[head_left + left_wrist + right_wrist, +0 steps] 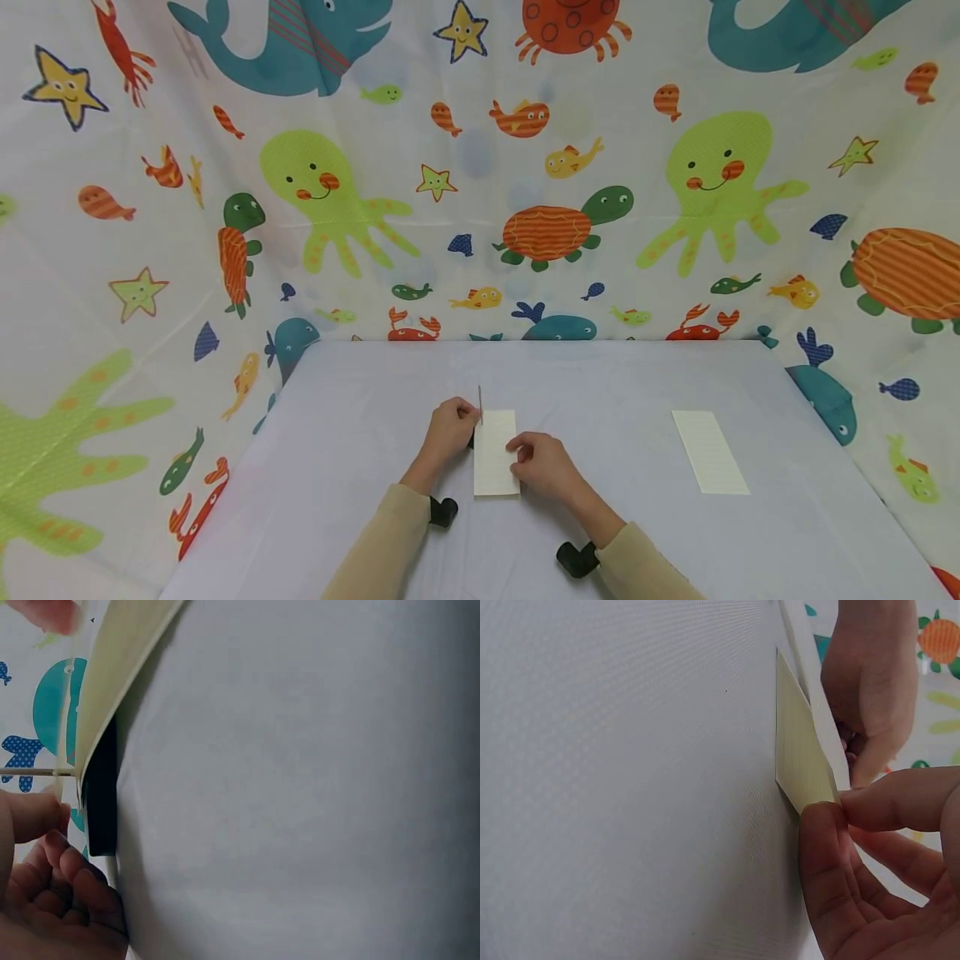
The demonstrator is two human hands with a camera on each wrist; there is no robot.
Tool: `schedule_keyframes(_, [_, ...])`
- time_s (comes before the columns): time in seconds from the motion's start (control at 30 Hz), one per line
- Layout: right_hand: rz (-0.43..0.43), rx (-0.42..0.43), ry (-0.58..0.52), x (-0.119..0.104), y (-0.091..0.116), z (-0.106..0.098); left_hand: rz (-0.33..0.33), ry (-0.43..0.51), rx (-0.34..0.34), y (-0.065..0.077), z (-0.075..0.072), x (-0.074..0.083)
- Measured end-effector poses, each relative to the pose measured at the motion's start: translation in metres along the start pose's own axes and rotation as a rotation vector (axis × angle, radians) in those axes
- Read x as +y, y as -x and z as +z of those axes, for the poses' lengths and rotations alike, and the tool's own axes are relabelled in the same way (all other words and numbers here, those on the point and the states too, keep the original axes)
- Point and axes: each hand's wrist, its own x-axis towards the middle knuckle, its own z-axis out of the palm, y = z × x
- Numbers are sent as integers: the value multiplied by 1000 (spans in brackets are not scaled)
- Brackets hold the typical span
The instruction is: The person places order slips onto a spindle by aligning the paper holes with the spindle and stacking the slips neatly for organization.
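Note:
A pale yellow lined paper sheet (pixel 495 462) lies upright in front of me, between both hands. My left hand (pixel 447 432) pinches its upper left edge with thumb and curled fingers; the pale edge (pixel 61 750) shows in the left wrist view. Close to those fingertips a thin brown stick (pixel 480 398) points away past the sheet's top. Under the sheet sits a black bar-like object (pixel 102 799), mostly hidden, its kind unclear. My right hand (pixel 546 467) pinches the sheet's right edge between thumb and fingers, with the paper (pixel 802 746) tilting in the right wrist view.
A second pale lined sheet (pixel 711 452) lies flat on the white table (pixel 360 400) to the right. Behind and beside the table hangs a curtain (pixel 480 167) printed with sea animals. Black camera mounts (pixel 577 560) are worn at the wrists.

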Motion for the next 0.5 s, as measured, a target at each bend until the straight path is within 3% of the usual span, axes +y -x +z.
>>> schedule_keyframes(0.5, [-17,-32,106,1,-1,4,6,-82,-6,-3,2,-4])
